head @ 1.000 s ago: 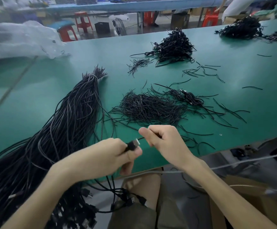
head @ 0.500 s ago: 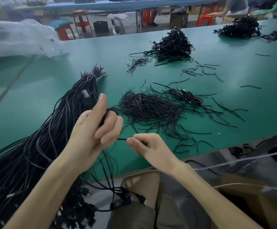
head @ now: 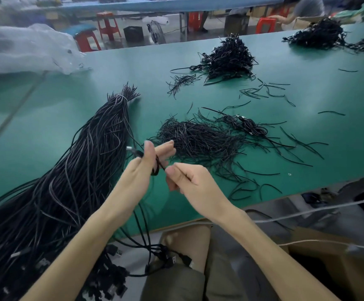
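Black thin cable with silver plug (head: 156, 165) is looped round the raised, close-set fingers of the left hand (head: 139, 172), above the near edge of the green table (head: 46, 127). The right hand (head: 189, 181) pinches its strand just right of the loop.

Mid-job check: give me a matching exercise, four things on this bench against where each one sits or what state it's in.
Things:
1. USB cable
2. tied cable bundle
3. pile of loose ties
4. clear plastic bag

Places or states:
A. far left of the green table
B. looped on the left hand, pinched by the right hand
C. mid-table, beyond both hands
D. lying along the left side, plugs hanging off the near edge

Pairs: 1-B, 2-D, 3-C, 4-A.
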The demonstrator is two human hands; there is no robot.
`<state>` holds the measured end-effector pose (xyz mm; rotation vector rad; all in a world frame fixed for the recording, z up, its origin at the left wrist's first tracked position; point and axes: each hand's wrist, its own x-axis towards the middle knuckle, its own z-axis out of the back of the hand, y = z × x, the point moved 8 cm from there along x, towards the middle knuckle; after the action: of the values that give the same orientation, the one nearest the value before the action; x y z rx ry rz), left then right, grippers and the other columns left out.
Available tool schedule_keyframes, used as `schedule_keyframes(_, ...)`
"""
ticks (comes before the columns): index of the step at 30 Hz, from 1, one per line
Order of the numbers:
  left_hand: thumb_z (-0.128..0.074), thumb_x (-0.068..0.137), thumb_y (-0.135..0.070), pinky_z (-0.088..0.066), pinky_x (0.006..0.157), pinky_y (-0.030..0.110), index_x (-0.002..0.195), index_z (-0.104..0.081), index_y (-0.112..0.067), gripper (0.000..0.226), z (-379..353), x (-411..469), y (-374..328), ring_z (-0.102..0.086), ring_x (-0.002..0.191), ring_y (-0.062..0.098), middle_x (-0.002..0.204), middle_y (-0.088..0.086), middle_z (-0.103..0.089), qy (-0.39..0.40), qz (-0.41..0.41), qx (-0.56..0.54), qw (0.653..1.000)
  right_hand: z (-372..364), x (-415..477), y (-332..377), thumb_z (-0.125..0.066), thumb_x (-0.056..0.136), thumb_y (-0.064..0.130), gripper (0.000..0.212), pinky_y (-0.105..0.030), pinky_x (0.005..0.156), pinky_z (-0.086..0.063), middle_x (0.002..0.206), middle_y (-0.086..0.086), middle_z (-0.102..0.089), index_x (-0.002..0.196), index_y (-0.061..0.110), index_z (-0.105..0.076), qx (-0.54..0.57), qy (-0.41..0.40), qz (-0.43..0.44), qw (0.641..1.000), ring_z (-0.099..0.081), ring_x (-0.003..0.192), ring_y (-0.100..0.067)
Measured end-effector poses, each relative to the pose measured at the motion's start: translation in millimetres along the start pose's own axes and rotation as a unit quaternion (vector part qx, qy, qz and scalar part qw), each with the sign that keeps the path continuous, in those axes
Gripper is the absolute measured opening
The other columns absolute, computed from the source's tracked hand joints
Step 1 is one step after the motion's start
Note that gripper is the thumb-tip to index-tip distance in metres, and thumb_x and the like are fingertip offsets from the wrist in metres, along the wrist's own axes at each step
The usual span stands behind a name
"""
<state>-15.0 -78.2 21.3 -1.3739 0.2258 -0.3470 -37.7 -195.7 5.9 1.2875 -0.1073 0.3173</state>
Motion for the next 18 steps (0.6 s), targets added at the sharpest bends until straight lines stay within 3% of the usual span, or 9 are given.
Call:
schedule_keyframes(3,-0.029,0.105,-0.054,-0.054,0.093,0.035,0.115,-0.073,-0.003,0.067,2.7,1.2,-15.9,-0.069,0.116,0.027,0.126,0.010,-0.072,-0.020,-0.041,-0.146,0.988,-7.8,-4.6,-6.8,-0.050,0.105,0.038,0.043,-0.027,0.062,-0.037,0.066,-0.007,-0.055,0.071,0.013,-0.059,0.006,0.015,-0.021,1.000,-0.044,0.061,-0.008)
schedule_keyframes(5,-0.036,0.106,-0.047,-0.058,0.076,0.037,0.085,-0.072,-0.009,0.056,-0.3,0.1,-20.1,-0.073,0.093,0.028,0.111,0.013,-0.075,-0.011,-0.037,-0.228,0.973,-6.5,-4.2,-12.0,-0.054,0.106,0.032,0.040,-0.031,0.065,-0.042,0.068,-0.008,-0.059,0.072,0.010,-0.060,-0.017,0.010,-0.040,0.999,-0.046,0.062,-0.010)
schedule_keyframes(7,-0.042,0.106,-0.046,-0.054,0.062,0.039,0.066,-0.058,-0.019,0.051,-6.9,-2.1,-20.8,-0.063,0.066,0.023,0.090,0.007,-0.070,0.014,-0.031,-0.252,0.967,-3.9,-2.3,-14.4,-0.055,0.106,0.023,0.035,-0.044,0.069,-0.049,0.071,-0.012,-0.063,0.076,0.005,-0.063,-0.045,0.008,-0.052,0.998,-0.052,0.066,-0.025)
schedule_keyframes(9,-0.043,0.106,-0.046,-0.049,0.059,0.033,0.061,-0.045,-0.021,0.052,-10.6,-3.6,-17.2,-0.046,0.049,0.017,0.076,0.002,-0.058,0.027,-0.025,-0.260,0.965,-3.9,-1.4,-14.6,-0.056,0.104,0.016,0.030,-0.050,0.071,-0.048,0.070,-0.009,-0.063,0.078,0.004,-0.064,-0.063,0.022,-0.056,0.996,-0.054,0.069,-0.032)
schedule_keyframes(12,-0.045,0.106,-0.048,-0.046,0.061,0.023,0.059,-0.038,-0.023,0.053,-9.4,-3.7,-11.3,-0.028,0.043,0.014,0.067,-0.003,-0.047,0.024,-0.008,-0.264,0.964,-1.3,-3.7,-11.0,-0.061,0.103,0.022,0.032,-0.023,0.060,-0.039,0.059,0.016,-0.057,0.072,0.014,-0.061,-0.085,0.033,-0.059,0.994,-0.047,0.057,-0.007)
schedule_keyframes(14,-0.047,0.105,-0.048,-0.043,0.058,0.019,0.059,-0.038,-0.025,0.053,-5.8,-3.1,-9.0,-0.026,0.045,0.014,0.066,-0.004,-0.045,0.015,-0.001,-0.263,0.965,0.2,-5.8,-8.3,-0.063,0.102,0.026,0.026,-0.025,0.061,-0.042,0.060,0.013,-0.057,0.078,0.016,-0.064,-0.110,0.040,-0.062,0.991,-0.048,0.058,-0.007)
schedule_keyframes(16,-0.047,0.105,-0.046,-0.036,0.050,0.018,0.058,-0.039,-0.026,0.052,-3.3,-3.2,-9.2,-0.027,0.048,0.014,0.066,-0.003,-0.044,0.006,-0.005,-0.253,0.967,2.1,-6.8,-2.9,-0.068,0.098,0.025,0.010,-0.035,0.075,-0.050,0.074,0.006,-0.065,0.095,0.016,-0.066,-0.122,0.047,-0.060,0.990,-0.059,0.071,-0.013)
schedule_keyframes(18,-0.046,0.106,-0.044,-0.030,0.047,0.020,0.057,-0.039,-0.025,0.053,-4.7,-4.1,-10.2,-0.029,0.048,0.014,0.064,-0.003,-0.044,-0.005,-0.009,-0.229,0.973,0.9,-8.1,4.8,-0.077,0.091,0.025,0.027,-0.035,0.090,-0.051,0.092,0.005,-0.070,0.114,0.022,-0.063,-0.095,0.059,-0.058,0.992,-0.065,0.090,-0.011)
